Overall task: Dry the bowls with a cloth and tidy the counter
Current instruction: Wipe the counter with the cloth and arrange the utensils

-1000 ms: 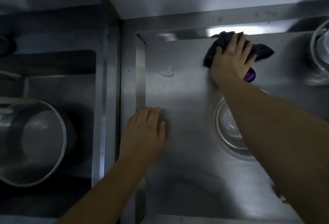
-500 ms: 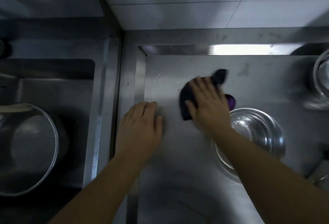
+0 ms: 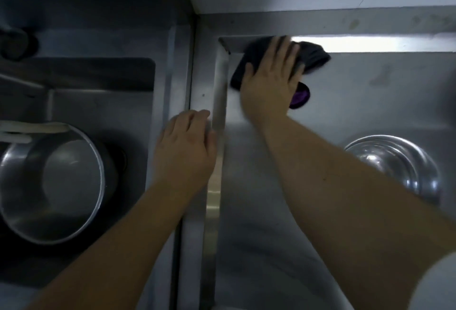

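Cloth (image 3: 312, 57): at counter's (image 3: 345, 112) back-left corner, pressed flat under my right hand (image 3: 270, 82), fingers straight. Left hand (image 3: 185, 149) flat, bracing on left edge. Bowl (image 3: 399, 161) at right. Best wiped firmly into corner seam.

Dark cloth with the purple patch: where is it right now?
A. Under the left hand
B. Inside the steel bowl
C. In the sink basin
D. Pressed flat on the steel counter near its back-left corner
D: the right hand presses the dark cloth onto the steel counter near its back-left corner.

Dim, motion-blurred wide-angle view, one bright glare strip along the counter (image 3: 370, 102) back edge.
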Demonstrator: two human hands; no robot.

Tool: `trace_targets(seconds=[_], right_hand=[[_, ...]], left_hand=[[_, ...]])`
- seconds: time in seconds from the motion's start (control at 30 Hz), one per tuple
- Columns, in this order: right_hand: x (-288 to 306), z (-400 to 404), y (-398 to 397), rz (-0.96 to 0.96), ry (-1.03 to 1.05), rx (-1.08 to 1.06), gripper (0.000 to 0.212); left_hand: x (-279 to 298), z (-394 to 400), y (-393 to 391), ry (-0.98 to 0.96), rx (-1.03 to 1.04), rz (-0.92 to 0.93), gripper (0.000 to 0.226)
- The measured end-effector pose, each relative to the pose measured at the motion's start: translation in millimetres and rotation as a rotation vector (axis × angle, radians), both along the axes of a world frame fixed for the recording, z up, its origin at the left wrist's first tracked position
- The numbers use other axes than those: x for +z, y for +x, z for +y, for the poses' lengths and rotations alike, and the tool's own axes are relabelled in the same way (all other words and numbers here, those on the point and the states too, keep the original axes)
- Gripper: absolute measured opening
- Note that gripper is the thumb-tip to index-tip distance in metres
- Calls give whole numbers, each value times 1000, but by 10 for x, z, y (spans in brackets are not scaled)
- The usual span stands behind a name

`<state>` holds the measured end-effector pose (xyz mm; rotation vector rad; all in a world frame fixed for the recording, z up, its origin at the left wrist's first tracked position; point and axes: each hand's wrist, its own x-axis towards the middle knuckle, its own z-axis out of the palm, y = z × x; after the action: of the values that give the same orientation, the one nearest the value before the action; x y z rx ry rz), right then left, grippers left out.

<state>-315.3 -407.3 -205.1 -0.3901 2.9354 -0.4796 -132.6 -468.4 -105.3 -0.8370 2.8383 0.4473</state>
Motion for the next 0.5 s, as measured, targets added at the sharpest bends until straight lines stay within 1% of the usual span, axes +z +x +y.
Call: trace_targets(seconds=[0.1, 0.17, 0.27, 0.33, 0.4, 0.43, 0.47, 0.5], right_hand=[[-11, -78, 272, -14, -51, 350, 66], [-23, 95, 418, -17, -54, 498, 64], [-42, 710, 881, 10, -11, 741, 65], [-68, 1230, 1246, 19, 21, 1010, 66], [-101, 1579, 1329, 37, 68, 1267, 66], [-103, 1623, 1230, 43, 86, 1341, 65], [-94, 1581, 1085, 41, 112, 1351, 65], [-68, 1475, 918, 32, 143, 1295, 66]], left_hand=[[64, -114, 93, -31, 21, -4, 38], [83, -130, 131, -24, 32, -1, 38], [116, -101, 166, -17, 47, 17, 38], [133, -58, 179, -10, 51, 34, 39], [158, -3, 201, -2, 41, 40, 39], [172, 28, 225, 1, 34, 37, 38], [187, 52, 260, 1, 27, 30, 38], [195, 68, 301, 0, 19, 24, 38]])
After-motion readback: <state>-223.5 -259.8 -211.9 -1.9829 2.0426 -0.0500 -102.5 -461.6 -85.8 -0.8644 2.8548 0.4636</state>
